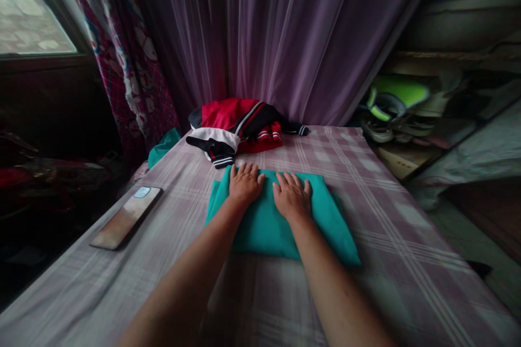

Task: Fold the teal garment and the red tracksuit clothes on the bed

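A folded teal cloth (pixel 268 227), perhaps a garment, lies flat on the bed-like surface covered by a plaid sheet (pixel 391 249). My left hand (pixel 245 184) rests palm down on its upper left part, fingers stretched out. On the upper right part lies my right hand (pixel 292 195), also palm down with the fingers spread. Both hands touch the cloth from above, a short gap between the thumbs, and neither grips it. Its lower right corner sticks out beyond the right forearm. Parts of the cloth are hidden under my hands and forearms.
Behind the cloth lies a crumpled red, black and white jacket (pixel 232 114). A phone (pixel 128 217) lies at the left, camera side up. Another teal fabric (pixel 163 146) hangs at the left edge. Purple curtains (pixel 260 27) close off the back; shoes (pixel 380 130) sit on a rack at right.
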{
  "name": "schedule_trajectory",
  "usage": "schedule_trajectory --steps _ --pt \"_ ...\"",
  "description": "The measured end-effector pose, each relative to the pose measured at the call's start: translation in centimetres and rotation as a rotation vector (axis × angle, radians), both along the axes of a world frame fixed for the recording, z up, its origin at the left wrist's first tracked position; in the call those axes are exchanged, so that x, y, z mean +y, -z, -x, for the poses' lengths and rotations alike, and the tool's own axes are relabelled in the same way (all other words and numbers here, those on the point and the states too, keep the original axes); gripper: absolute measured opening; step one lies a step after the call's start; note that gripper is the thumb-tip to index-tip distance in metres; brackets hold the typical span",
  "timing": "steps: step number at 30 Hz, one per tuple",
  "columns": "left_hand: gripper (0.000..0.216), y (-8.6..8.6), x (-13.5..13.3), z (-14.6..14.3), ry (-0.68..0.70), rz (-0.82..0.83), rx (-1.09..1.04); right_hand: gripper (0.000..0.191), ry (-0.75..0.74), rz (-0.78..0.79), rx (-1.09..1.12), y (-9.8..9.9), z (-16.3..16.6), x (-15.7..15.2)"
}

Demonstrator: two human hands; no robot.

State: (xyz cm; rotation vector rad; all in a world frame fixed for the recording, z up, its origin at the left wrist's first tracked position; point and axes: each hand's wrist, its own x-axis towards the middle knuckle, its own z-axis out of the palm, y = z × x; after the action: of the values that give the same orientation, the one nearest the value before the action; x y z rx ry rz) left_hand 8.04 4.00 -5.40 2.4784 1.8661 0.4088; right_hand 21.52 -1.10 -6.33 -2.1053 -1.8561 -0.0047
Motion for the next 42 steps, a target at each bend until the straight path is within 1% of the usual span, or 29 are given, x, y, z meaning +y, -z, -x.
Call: schedule_trajectory --steps 3,6,10,13,16,18,21,23,25,27,31,34,36,39,42 --pt "0.055 0.2 -0.6 1.6 -0.035 -0.015 0.013 0.051 -0.001 -0.003 0.017 -0.1 -0.1 -0.1" --pt "0.058 0.3 -1.0 2.4 -0.067 0.005 0.013 0.051 0.0 -0.01 0.031 0.1 -0.1 -0.1" --pt "0.061 0.3 -1.1 2.5 -0.08 0.02 0.022 0.05 -0.007 0.004 0.035 0.1 0.1 0.3" --pt "0.059 0.3 -1.0 2.3 -0.073 0.019 0.035 0.05 -0.02 0.053 0.034 -0.4 -0.3 0.8" --pt "0.058 0.3 -1.0 2.2 -0.066 0.006 0.02 0.051 -0.012 0.074 -0.007 -0.9 -2.2 0.8" --pt "0.058 0.4 -1.0 2.3 -0.06 -0.002 0.007 0.052 0.031 0.085 -0.038 -0.9 -4.1 0.3" --pt "0.059 0.7 -0.9 2.4 -0.052 -0.006 0.002 0.053 0.101 0.127 -0.051 -0.2 -6.8 -0.7" --pt "0.059 0.8 -0.8 2.5 -0.053 -0.005 0.002 0.053 0.119 0.148 -0.057 0.3 -7.7 -1.1" --pt "0.06 0.8 -0.7 2.5 -0.051 0.001 0.002 0.055 0.119 0.156 -0.063 0.6 -7.8 -1.2" --pt "0.06 0.8 -0.5 2.4 -0.053 0.017 0.003 0.055 0.117 0.169 -0.06 0.4 -7.4 -1.1" --pt "0.061 0.1 -0.4 2.4 -0.041 0.073 0.018 0.055 0.111 0.243 -0.043 -1.3 -6.6 -1.4" --pt "0.063 -0.3 -0.9 3.5 0.006 0.09 0.014 0.056 0.159 0.275 -0.019 -2.1 -6.5 -3.2" --pt "0.064 -0.1 -1.8 5.1 -0.01 0.082 0.001 0.058 0.229 0.257 -0.012 -1.9 -6.9 -5.2" --pt "0.067 1.3 -3.9 8.1 -0.111 0.046 -0.046 0.062 0.308 0.203 -0.023 -1.1 -7.9 -8.5" --pt "0.066 3.3 -6.4 10.3 -0.137 -0.023 -0.167 0.061 0.342 0.162 -0.037 -0.6 -8.3 -10.8"
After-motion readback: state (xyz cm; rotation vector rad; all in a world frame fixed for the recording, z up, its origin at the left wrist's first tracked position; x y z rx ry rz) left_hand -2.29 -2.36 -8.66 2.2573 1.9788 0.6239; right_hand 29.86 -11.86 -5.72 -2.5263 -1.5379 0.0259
